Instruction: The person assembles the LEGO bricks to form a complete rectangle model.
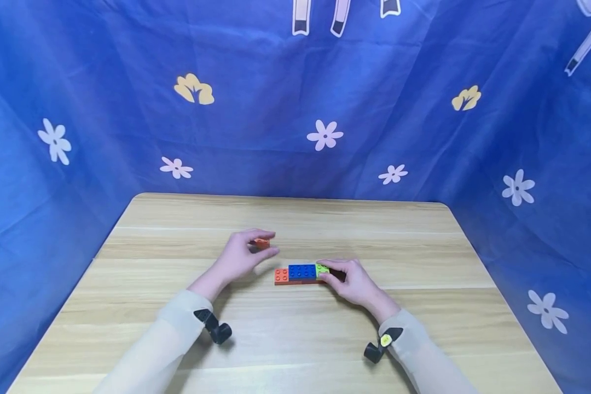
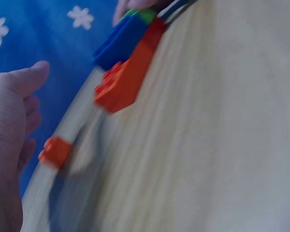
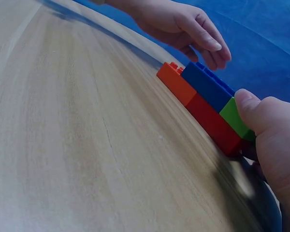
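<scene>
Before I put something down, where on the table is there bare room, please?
The table is bare between the sleeves, along its far edge by the blue curtain, and right of the right hand. The middle is crowded: that hand grips the joined row by its green block, and the left hand is near a small orange block.

blue curtain (image 1: 256,158) with white flowers (image 1: 325,135); pale wood-grain table (image 1: 295,342) below

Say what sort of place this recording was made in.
Probably a makeshift recording booth: blue patterned cloth hangs behind and beside a wood-grain table, and a small black device sits on each sleeve.
</scene>
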A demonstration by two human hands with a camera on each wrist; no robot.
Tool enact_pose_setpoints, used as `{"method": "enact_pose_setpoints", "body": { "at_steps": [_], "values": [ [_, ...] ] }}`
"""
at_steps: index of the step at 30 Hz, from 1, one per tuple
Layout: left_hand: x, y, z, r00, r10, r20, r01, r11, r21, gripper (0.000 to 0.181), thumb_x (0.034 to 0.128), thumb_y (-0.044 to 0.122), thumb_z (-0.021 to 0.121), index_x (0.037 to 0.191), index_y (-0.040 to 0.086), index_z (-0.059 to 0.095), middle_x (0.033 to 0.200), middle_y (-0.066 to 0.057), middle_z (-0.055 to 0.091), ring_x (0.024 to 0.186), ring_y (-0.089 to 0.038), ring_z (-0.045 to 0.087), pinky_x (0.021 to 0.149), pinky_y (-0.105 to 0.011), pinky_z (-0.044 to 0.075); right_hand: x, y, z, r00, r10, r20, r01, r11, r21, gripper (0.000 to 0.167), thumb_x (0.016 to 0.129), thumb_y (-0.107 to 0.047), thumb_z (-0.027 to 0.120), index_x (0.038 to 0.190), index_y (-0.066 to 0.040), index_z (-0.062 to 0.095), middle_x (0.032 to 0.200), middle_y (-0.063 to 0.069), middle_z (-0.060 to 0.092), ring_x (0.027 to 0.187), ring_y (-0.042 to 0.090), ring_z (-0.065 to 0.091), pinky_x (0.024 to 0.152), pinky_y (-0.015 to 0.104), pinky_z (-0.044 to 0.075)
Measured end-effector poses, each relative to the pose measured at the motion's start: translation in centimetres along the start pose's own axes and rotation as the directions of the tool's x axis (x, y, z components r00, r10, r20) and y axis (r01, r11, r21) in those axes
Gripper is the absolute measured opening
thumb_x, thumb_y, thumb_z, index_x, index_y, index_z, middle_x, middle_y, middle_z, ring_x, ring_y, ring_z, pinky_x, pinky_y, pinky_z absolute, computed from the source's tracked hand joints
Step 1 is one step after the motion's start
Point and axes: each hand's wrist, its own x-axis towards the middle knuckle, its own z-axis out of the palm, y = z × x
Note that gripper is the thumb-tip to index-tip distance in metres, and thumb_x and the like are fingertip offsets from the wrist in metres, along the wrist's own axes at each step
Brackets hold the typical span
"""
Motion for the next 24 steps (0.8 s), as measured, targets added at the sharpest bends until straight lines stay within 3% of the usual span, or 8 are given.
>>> {"method": "enact_pose_setpoints", "body": {
  "at_steps": [4,7,10,14,24],
  "values": [
    [0.7,-1.8,-1.2,0.998,-0.016,-0.059,0.021,0.997,0.08,0.05,0.0753,0.045,0.074,0.119,0.024,0.063,0.118,0.008,0.061,0.107,-0.016,0.058,0.089,-0.037,0.047,0.0,0.0,0.0,1.0,0.006,0.001,-0.006,1.0,-0.001,0.038,0.088,-0.037,0.064,0.122,-0.02,0.063,0.118,-0.006,0.061,0.109,0.008,0.056,0.093,0.03,0.044],
    [1.0,-2.7,-1.7,0.998,-0.044,-0.032,0.049,0.987,0.156,0.059,0.0739,0.05,0.074,0.124,0.022,0.061,0.121,0.008,0.059,0.114,-0.016,0.053,0.098,-0.039,0.04,0.0,0.1,0.1,1.0,0.01,0.005,-0.01,1.0,0.0,0.039,0.088,-0.038,0.063,0.122,-0.019,0.063,0.118,-0.006,0.061,0.109,0.009,0.056,0.093,0.03,0.044],
    [1.3,-3.1,-1.9,0.998,-0.05,0.031,0.043,0.978,0.205,0.064,0.0745,0.05,0.073,0.127,0.015,0.058,0.124,0.003,0.058,0.118,-0.021,0.049,0.102,-0.043,0.033,-0.1,0.2,0.1,1.0,0.017,0.004,-0.017,1.0,0.006,0.039,0.088,-0.039,0.063,0.122,-0.02,0.063,0.118,-0.006,0.061,0.109,0.008,0.056,0.093,0.03,0.044],
    [1.7,-3.4,-1.7,0.995,-0.04,0.087,0.018,0.969,0.247,0.063,0.0753,0.048,0.073,0.126,0.012,0.059,0.123,-0.003,0.059,0.116,-0.024,0.05,0.102,-0.044,0.034,-0.2,0.4,0.1,1.0,0.018,0.001,-0.018,1.0,0.016,0.038,0.088,-0.039,0.063,0.122,-0.022,0.063,0.118,-0.007,0.061,0.109,0.008,0.056,0.093,0.03,0.044],
    [2.2,-4.2,-1.2,0.996,-0.047,0.072,0.024,0.957,0.288,0.048,0.0763,0.043,0.075,0.115,0.016,0.066,0.113,0.0,0.062,0.109,-0.019,0.051,0.099,-0.039,0.036,-0.1,0.4,0.1,1.0,0.007,0.007,-0.008,0.998,0.056,0.038,0.088,-0.036,0.064,0.123,-0.022,0.062,0.118,-0.007,0.061,0.108,0.009,0.057,0.093,0.029,0.044]
  ]
}}
